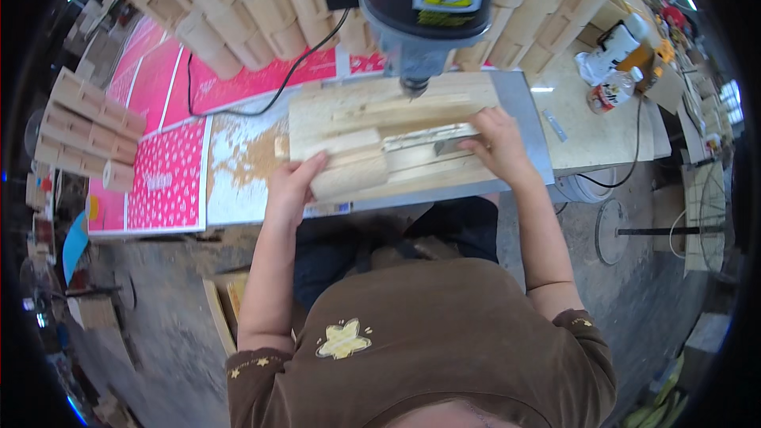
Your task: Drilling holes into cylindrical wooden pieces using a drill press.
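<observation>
My left hand (pixel 295 184) grips the left end of a pale, rounded wooden block (pixel 349 168), thumb on top. The block lies tilted slightly on a wooden work board (pixel 317 117) under a drill press (pixel 424 20). To its right, my right hand (pixel 501 143) is closed, fingertips pinching a small grey flat piece (pixel 453 145) at a wooden fence strip (pixel 420 136). Whether that piece is loose or fixed to the board I cannot tell. The drill chuck (pixel 414 87) hangs just beyond the fence, above the board.
Stacked wooden blocks (pixel 230 8) line the back, with another stack (pixel 91 123) at the left. Sawdust (pixel 258 154) covers part of the table left of the board. A black cable (pixel 273 101) crosses the pink sheet. A plastic bottle (pixel 614 89) stands at the right.
</observation>
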Demonstrator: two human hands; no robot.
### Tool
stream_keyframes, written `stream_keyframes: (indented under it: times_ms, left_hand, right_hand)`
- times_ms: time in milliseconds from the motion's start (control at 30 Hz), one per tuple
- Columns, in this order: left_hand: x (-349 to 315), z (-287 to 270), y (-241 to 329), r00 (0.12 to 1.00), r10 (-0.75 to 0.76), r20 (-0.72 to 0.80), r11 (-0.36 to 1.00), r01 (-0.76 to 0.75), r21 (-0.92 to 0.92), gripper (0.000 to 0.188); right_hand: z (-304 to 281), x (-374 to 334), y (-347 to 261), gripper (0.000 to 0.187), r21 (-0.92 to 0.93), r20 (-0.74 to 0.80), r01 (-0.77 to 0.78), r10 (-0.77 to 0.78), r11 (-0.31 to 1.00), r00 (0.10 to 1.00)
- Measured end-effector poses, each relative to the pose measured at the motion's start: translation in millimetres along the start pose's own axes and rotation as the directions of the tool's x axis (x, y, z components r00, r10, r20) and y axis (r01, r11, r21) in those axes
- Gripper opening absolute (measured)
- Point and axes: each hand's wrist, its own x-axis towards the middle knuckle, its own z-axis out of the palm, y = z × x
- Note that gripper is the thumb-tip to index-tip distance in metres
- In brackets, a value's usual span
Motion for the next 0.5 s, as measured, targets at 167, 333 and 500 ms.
stream_keyframes:
  times_ms: [167, 333, 500]
  left_hand:
    - [0.8, 20.4, 9.9, 0.996, -0.079, -0.036, 0.997, 0.079, 0.002, 0.042]
    - [10.4, 47.9, 1.4, 0.986, -0.046, 0.161, 0.999, 0.044, 0.016, 0.045]
    - [4.9, 61.6, -14.5, 0.974, 0.129, 0.186, 0.991, -0.123, -0.043, 0.041]
  right_hand:
    - [4.2, 5.3, -9.2, 0.029, 0.012, 0.05, -0.044, 0.043, 0.999, 0.998]
    - [11.8, 4.1, -19.1, 0.03, -0.002, 0.033, -0.016, 0.016, 1.0, 0.999]
    - [10.1, 1.4, -16.4, 0.032, -0.056, -0.015, -0.074, 0.074, 0.996, 0.997]
